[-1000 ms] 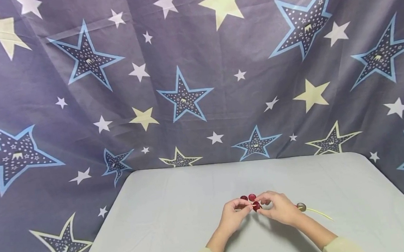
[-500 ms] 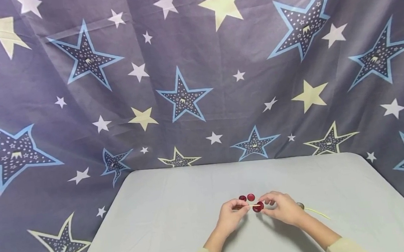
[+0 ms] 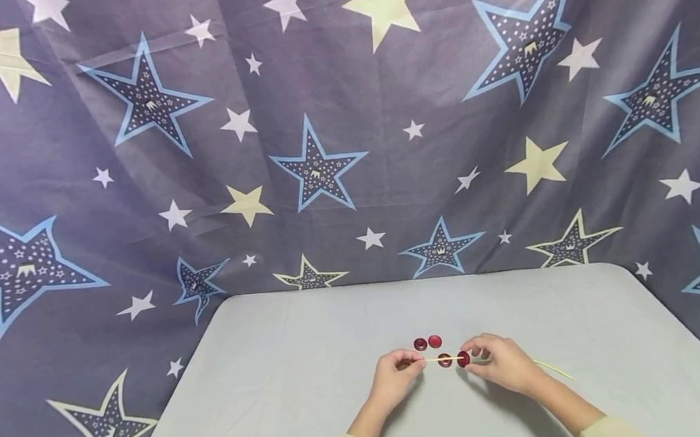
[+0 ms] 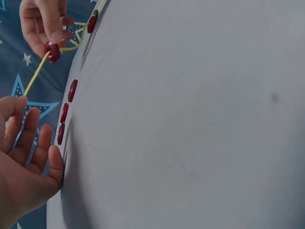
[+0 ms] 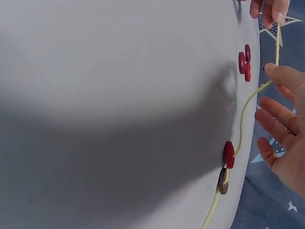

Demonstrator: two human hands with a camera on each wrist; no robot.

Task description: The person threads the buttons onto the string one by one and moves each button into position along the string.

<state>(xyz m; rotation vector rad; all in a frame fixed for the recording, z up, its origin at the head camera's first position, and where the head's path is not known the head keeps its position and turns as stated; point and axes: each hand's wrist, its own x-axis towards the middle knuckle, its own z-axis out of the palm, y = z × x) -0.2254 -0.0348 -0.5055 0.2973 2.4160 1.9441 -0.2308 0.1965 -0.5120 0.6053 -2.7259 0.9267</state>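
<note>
Head view: left hand pinches yellow cord — right hand pinches the maroon button threaded on it. Left wrist: three loose buttons lie near the cord. Right wrist: red button, brown button — both strung along the cord.

The head view is bright and evenly lit, with soft-edged shadows from the left hand and right hand lying on the pale tabletop; the light source is out of frame. The starred backdrop has a faint purplish sheen, its printed shapes stretched towards the sides. Small red discs show little detail there. Both wrist views are dimmer and greyer, the table edge bowed; a broad, diffuse shadow darkens the right one.
</note>
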